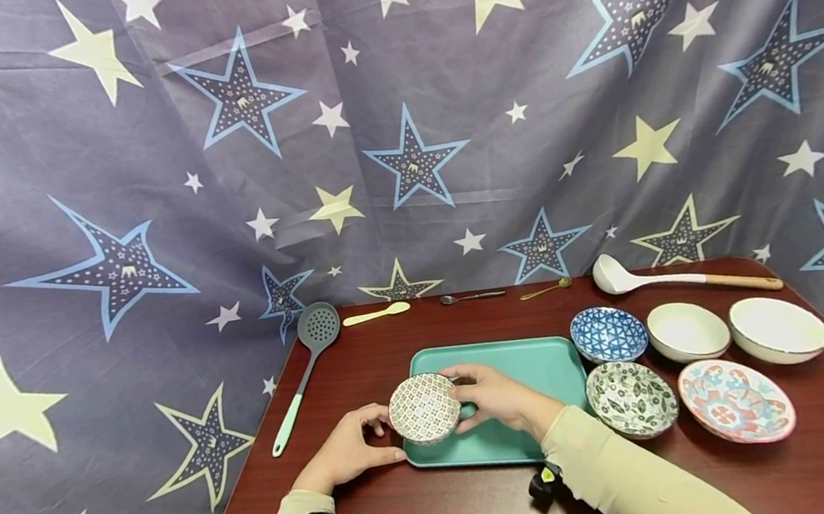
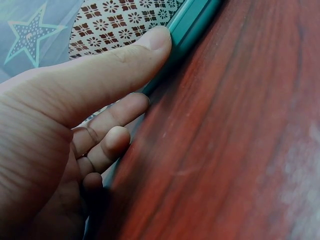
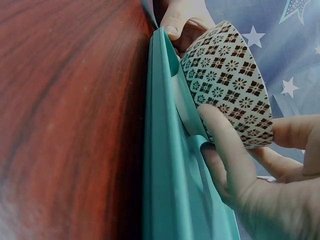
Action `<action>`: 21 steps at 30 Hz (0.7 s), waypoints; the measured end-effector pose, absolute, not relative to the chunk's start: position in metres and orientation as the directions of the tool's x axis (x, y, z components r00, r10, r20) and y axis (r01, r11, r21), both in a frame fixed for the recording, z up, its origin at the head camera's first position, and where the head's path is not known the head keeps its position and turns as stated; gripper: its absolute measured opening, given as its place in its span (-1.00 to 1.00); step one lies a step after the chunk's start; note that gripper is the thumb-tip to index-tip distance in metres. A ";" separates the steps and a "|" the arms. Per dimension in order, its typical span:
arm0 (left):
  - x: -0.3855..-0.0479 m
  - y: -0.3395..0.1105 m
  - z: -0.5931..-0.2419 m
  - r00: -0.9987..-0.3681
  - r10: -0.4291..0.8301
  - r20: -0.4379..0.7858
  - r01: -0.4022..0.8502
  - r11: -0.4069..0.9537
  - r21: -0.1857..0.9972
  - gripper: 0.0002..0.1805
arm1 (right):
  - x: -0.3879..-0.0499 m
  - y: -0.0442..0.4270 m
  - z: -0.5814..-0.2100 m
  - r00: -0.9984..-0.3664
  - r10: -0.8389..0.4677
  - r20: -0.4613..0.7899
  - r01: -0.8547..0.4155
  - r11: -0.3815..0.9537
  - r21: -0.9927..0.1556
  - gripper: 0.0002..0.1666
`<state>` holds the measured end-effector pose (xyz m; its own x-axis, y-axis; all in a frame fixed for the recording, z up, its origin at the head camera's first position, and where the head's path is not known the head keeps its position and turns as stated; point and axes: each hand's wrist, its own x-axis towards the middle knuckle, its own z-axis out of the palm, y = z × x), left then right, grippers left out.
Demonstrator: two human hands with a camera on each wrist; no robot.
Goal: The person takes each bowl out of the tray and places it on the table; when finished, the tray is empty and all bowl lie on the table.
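Observation:
A small bowl with a brown flower-and-lattice pattern is over the left front part of a teal tray. My right hand grips it from the right, thumb and fingers spread round its side. In the right wrist view, the patterned outside of the bowl faces the camera, its base close to the tray. At the bowl's left is my left hand, fingers loosely bent, the thumb tip by the tray's rim. In the left wrist view the thumb partly covers the bowl; whether the fingers touch it I cannot tell.
To the right stand a blue bowl, a green leaf-patterned bowl, a pink floral bowl and two white bowls. A ladle and small spoons line the back. A slotted skimmer lies left.

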<state>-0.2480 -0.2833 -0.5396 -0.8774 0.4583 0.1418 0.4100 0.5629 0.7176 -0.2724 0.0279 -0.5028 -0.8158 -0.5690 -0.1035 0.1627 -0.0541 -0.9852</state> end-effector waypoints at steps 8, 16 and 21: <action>-0.242 -0.277 -0.531 -0.879 0.451 0.158 0.409 0.539 0.736 -0.52 | -0.272 0.027 -0.504 -0.823 -0.560 -0.098 0.163 -0.067 -0.984 -0.47; -0.229 -0.269 -0.510 -0.871 0.460 0.174 0.415 0.500 0.760 -0.54 | -0.268 0.032 -0.497 -0.846 -0.524 -0.101 0.152 -0.055 -0.987 -0.46; -0.238 -0.275 -0.528 -0.882 0.445 0.159 0.398 0.519 0.756 -0.47 | -0.266 0.038 -0.493 -0.850 -0.521 -0.082 0.141 -0.074 -0.987 -0.45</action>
